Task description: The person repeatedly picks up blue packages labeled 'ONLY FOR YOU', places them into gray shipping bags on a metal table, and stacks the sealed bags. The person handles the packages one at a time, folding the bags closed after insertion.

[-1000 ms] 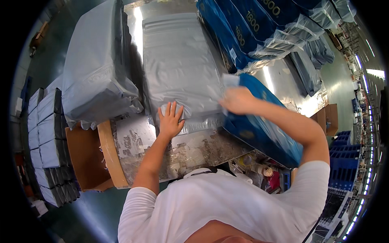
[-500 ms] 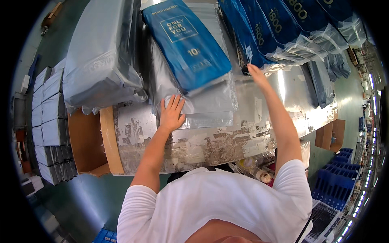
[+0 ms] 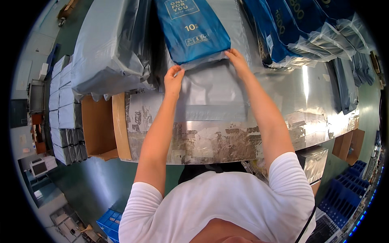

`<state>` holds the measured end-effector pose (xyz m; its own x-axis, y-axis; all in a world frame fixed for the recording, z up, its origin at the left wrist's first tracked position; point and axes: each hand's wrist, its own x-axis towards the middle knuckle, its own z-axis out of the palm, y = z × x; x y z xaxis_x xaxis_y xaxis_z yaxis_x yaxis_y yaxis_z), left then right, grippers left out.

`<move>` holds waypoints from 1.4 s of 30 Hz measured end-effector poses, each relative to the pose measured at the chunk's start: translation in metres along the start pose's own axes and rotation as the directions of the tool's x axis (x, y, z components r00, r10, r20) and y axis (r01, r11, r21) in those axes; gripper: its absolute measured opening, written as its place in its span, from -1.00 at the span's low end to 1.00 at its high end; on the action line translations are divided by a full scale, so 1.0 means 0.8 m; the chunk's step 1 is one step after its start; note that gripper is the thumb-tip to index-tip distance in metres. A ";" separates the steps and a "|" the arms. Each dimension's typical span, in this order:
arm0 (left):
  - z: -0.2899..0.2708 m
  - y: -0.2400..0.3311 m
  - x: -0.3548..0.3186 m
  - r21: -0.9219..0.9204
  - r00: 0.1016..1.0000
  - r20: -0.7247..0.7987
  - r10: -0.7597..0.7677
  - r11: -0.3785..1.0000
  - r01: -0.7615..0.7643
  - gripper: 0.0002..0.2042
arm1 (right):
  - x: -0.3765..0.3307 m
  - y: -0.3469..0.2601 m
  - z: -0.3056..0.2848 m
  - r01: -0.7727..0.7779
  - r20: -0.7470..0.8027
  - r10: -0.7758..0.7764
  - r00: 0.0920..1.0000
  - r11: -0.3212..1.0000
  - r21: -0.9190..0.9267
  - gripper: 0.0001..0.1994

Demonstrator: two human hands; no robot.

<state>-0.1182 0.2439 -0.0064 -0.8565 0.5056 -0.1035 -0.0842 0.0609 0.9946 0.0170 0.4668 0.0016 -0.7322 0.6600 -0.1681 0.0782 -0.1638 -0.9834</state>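
A blue plastic-wrapped pack (image 3: 198,32) with pale printing lies on a stack of grey plastic mailer bags (image 3: 214,89). Along its near end runs a pale film strip; whether that belongs to the pack or to a bag I cannot tell. My left hand (image 3: 173,83) is closed in a pinch at the pack's near left corner. At the near right corner, the fingers of my right hand (image 3: 239,65) are pinched on the edge.
Large filled grey bags (image 3: 109,52) stand at the left, above an open cardboard box (image 3: 97,127). More blue packs (image 3: 283,32) with clear film ends stand at the right, near folded grey bags (image 3: 346,87). The metal tabletop (image 3: 283,93) has worn tape along its front.
My left hand has gone from lying flat on the bags to the pack's left corner. My right hand has left the row of packs for its right corner.
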 end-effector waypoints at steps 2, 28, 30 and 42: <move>0.001 0.000 0.005 0.007 1.000 0.007 -0.017 1.000 0.017 -0.86 | -0.008 0.005 -0.003 0.048 0.003 -0.048 0.999 0.998 -0.027 -0.82; -0.207 -0.041 -0.231 -0.001 0.870 0.454 -0.195 0.976 0.219 -0.82 | -0.397 0.066 -0.057 -0.238 -0.105 0.239 0.965 0.971 0.020 -0.73; -0.170 -0.034 -0.204 0.053 0.934 0.350 -0.064 0.997 0.048 -0.69 | -0.371 0.038 -0.021 -0.114 -0.247 0.142 0.958 0.986 0.124 -0.60; -0.118 -0.054 -0.261 -0.328 0.805 0.591 -0.042 0.900 0.288 -0.47 | -0.404 0.043 0.055 -0.345 -0.100 0.400 0.911 0.872 0.347 -0.38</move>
<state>0.0166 0.0545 -0.0264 -0.3853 0.9134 -0.1311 -0.4895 -0.0819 0.8682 0.2266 0.2154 0.0251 -0.5681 0.6090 -0.5535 0.0861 -0.6249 -0.7759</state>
